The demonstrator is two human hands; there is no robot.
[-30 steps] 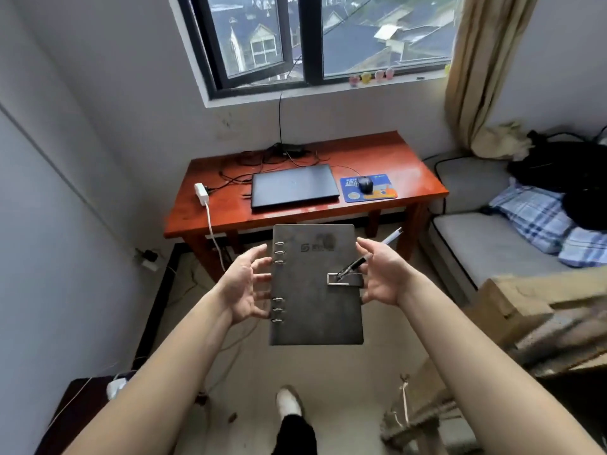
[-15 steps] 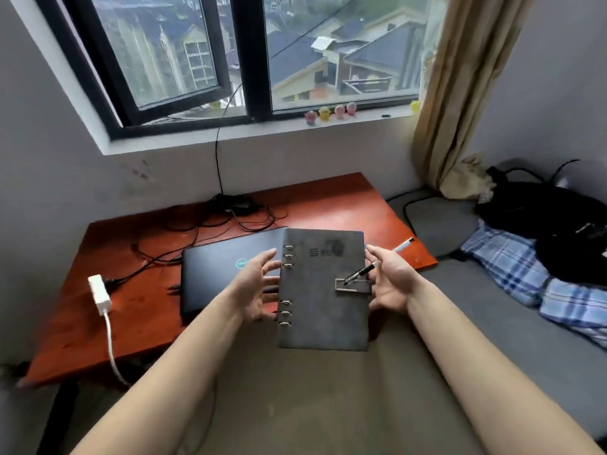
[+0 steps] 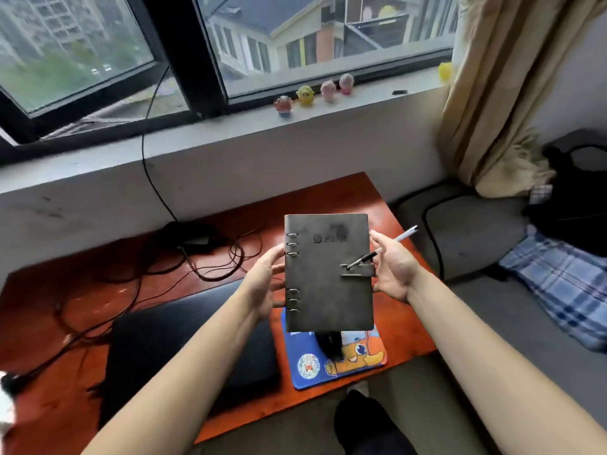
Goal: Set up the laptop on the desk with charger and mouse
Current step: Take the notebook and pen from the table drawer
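— Grip status?
— My left grip [image 3: 262, 287] is curling round the ringed spine edge of the grey notebook [image 3: 328, 297]. My right grip [image 3: 392, 270] is clasping the opposite edge. Both are holding it cover toward me, above the tabletop [image 3: 345, 198]. A pen [image 3: 381, 249] is sitting slanted through its clasp.
— And the laptop?
— The laptop [image 3: 184, 349] is lying closed on the tabletop, under my left forearm. The mouse [image 3: 330, 346] is resting on the blue mouse pad [image 3: 358, 359] just beside it, partly hidden by the notebook. Black cables [image 3: 223, 261] are trailing behind, near a black adapter [image 3: 193, 236].
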